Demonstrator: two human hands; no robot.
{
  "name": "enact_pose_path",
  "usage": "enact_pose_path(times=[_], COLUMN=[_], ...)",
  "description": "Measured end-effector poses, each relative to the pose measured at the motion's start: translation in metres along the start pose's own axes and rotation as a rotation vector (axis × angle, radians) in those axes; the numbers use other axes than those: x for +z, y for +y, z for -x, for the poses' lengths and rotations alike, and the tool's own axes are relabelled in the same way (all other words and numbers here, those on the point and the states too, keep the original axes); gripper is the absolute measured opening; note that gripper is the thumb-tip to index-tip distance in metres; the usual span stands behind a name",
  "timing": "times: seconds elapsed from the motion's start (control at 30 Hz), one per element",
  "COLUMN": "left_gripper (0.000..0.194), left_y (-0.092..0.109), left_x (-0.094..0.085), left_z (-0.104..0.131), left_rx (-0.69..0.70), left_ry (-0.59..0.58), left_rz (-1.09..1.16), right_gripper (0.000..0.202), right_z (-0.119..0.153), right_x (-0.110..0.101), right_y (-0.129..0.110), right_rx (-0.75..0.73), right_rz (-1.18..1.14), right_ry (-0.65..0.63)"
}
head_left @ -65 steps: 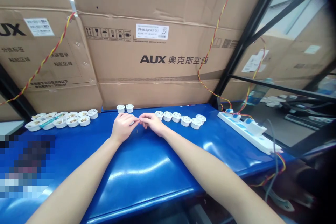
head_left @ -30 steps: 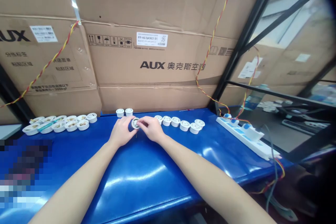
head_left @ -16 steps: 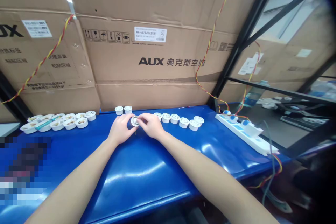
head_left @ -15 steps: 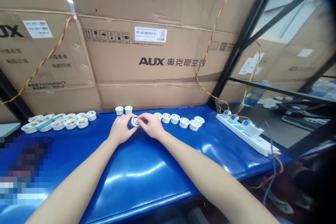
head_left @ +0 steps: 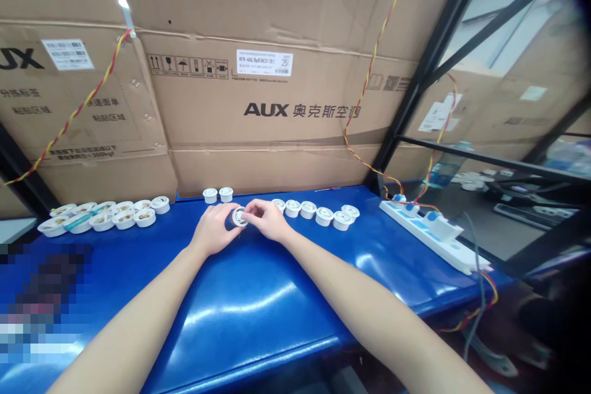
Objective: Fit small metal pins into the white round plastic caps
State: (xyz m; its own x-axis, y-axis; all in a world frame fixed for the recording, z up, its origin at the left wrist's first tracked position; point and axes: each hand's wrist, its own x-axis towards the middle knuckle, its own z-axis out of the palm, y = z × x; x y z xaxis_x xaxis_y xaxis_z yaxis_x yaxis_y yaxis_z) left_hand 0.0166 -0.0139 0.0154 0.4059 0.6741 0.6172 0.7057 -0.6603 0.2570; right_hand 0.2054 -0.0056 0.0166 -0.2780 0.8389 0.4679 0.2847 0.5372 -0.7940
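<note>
Gripping the small round white piece [head_left: 239,217] just left of the frame's centre, below its middle, my left hand [head_left: 215,229] curls its fingers and thumb around the side. My right hand [head_left: 266,220] has its fingertips pinched together at the piece's right edge; whether they hold anything tiny, I cannot tell. Behind my left hand stand two white cups [head_left: 218,195]; right of my right hand, a row of round white pieces [head_left: 324,216] sits on the blue table [head_left: 240,332].

Left hand [head_left: 215,229] curled, right hand [head_left: 266,220] pinching, forearms converging
</note>
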Motion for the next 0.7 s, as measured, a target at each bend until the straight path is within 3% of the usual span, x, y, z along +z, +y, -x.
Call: enact_pose_path(times=[0.2,0.43,0.57,0.7], left_gripper=[0.036,0.035,0.035,0.038], left_y=[0.001,0.001,0.001,0.001], left_x=[-0.001,-0.001,-0.002,-0.002], left_z=[0.0,-0.001,-0.001,-0.001], left_rx=[0.025,-0.028,-0.032,-0.033], left_ry=[-0.007,0.009,0.002,-0.028], left_rz=[0.015,-0.021,-0.021,-0.006], right_gripper=[0.024,0.02,0.031,0.034], right_z=[0.002,0.005,0.005,0.006], right_x=[-0.002,0.0,0.001,0.002], right_y=[-0.006,-0.01,-0.014,-0.014], right_rx=[-0.015,-0.16,-0.249,-0.236], right_rz=[0.052,0.266,0.334,0.346], right_ry=[-0.01,0.036,0.065,0.023])
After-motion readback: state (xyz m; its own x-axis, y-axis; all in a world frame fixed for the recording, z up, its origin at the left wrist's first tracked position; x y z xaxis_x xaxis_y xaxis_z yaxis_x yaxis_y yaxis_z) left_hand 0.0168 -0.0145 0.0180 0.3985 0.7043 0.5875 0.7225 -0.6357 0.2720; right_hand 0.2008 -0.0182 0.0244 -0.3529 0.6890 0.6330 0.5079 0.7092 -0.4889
